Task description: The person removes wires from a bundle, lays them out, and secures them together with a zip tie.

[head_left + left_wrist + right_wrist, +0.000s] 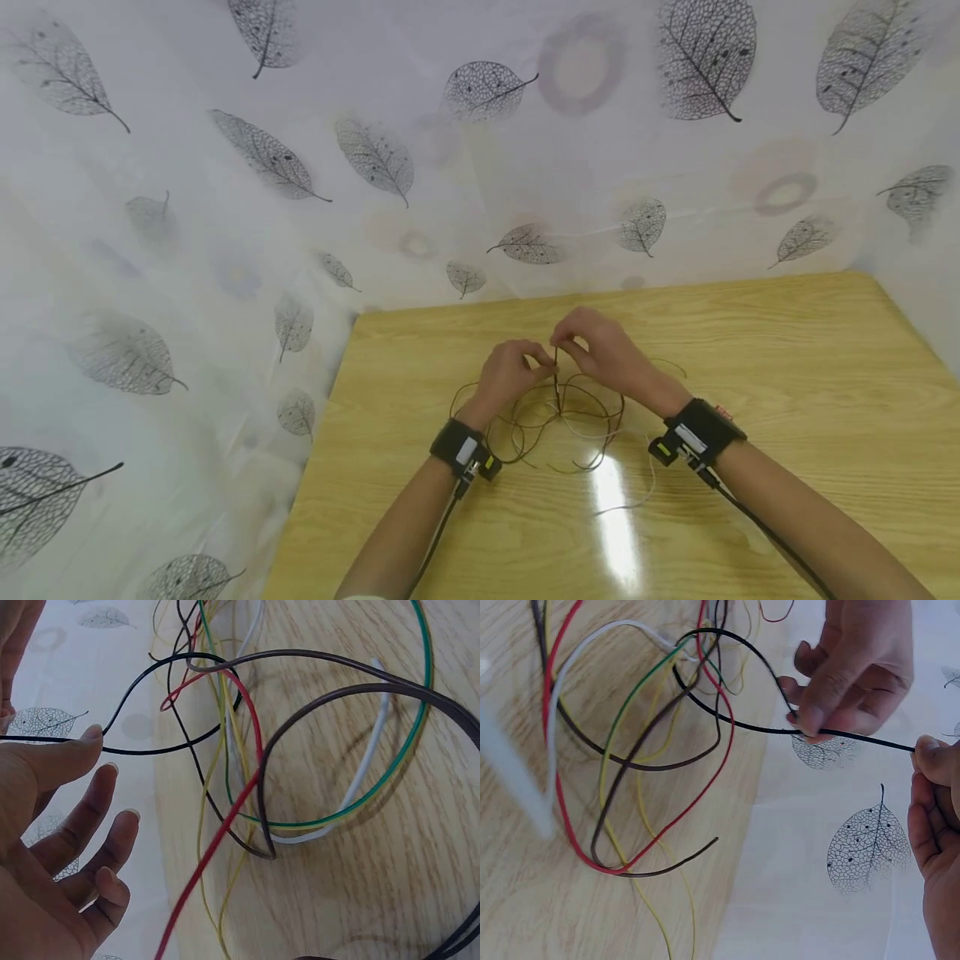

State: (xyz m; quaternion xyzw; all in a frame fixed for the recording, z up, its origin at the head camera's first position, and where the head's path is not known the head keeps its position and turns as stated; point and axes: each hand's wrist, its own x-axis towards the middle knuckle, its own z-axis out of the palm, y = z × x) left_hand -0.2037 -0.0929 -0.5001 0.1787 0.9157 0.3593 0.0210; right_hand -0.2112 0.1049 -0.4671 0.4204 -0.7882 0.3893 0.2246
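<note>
A tangle of thin coloured wires lies on the wooden table; the black wire (163,752) rises out of it into both hands. My left hand (512,372) pinches this black wire between thumb and index finger, its other fingers loosely bent in the left wrist view. Just above and to the right, my right hand (603,350) pinches the same wire farther along. Between the two hands a short stretch runs straight, and below the left hand it forms a loop. Around it are a red wire (676,820), a brown wire (322,697), a green-yellow wire (401,761) and a white wire (369,750).
The light wooden table (787,400) meets a leaf-patterned curtain (420,167) at its back and left sides. Loose wire ends spread over the tabletop toward the front. A cabled camera strap (705,429) is worn on each wrist.
</note>
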